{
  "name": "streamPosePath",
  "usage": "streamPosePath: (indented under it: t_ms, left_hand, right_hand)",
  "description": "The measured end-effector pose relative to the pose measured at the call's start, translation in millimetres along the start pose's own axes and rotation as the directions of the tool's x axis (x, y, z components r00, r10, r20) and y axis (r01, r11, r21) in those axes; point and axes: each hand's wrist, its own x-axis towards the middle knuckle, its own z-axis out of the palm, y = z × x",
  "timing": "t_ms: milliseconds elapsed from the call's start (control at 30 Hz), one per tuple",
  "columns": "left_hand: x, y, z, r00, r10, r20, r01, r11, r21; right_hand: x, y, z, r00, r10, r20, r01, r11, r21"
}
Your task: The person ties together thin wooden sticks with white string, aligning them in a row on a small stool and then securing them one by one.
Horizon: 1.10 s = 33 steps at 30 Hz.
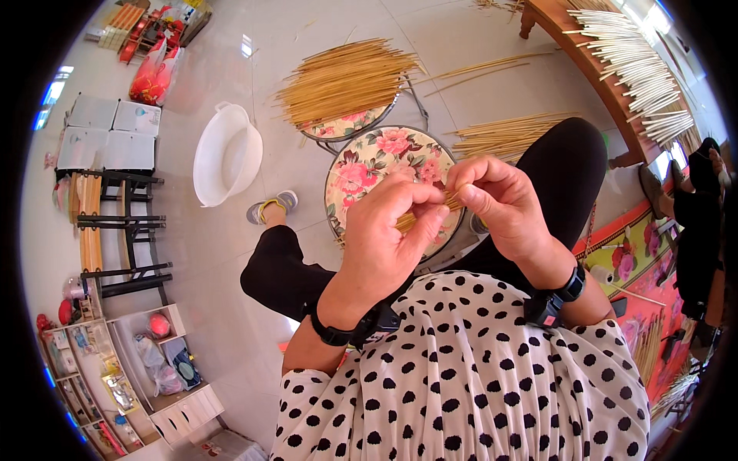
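Note:
My left hand is raised over a round stool with a floral seat, its fingers closed on thin golden straw pieces. Just to its right, my right hand pinches at the straw with thumb and forefinger, its fingertips close to the left ones. My hands partly hide the straw. Beyond them a large heap of straw sticks lies on a second floral seat, and another bundle lies behind my right knee.
A white basin sits at the left, near stacked plastic boxes, folded frames and shelves. At top right, pale sticks lie on a wooden bench. Another person in dark clothing is at the right beside a floral mat.

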Motion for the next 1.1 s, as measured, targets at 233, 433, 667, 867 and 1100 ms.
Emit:
streamPosePath:
  t_ms: [233, 433, 667, 867, 1100]
  left_hand:
    - [-13, -12, -18, 0.937, -0.343, 0.068, 0.346, 0.882, -0.321]
    - [-21, -28, -23, 0.909, -0.406, 0.094, 0.374, 0.696, -0.613]
    - [-24, -34, -24, 0.905, -0.424, 0.042, 0.368, 0.729, -0.577]
    - [-25, -41, -27, 0.908, -0.416, 0.054, 0.367, 0.726, -0.581]
    - [-27, -50, -37, 0.893, -0.448, -0.047, 0.341, 0.739, -0.58]
  right_hand:
    - [8, 10, 12, 0.996, 0.084, -0.043, -0.084, 0.996, -0.016]
    - [12, 24, 17, 0.94, 0.34, -0.002, -0.332, 0.917, 0.22]
    - [21, 36, 31, 0.941, 0.336, 0.033, -0.334, 0.911, 0.242]
    - [28, 47, 30, 0.918, 0.39, 0.074, -0.395, 0.875, 0.279]
    - [35, 52, 27, 0.88, 0.467, 0.083, -0.462, 0.804, 0.374]
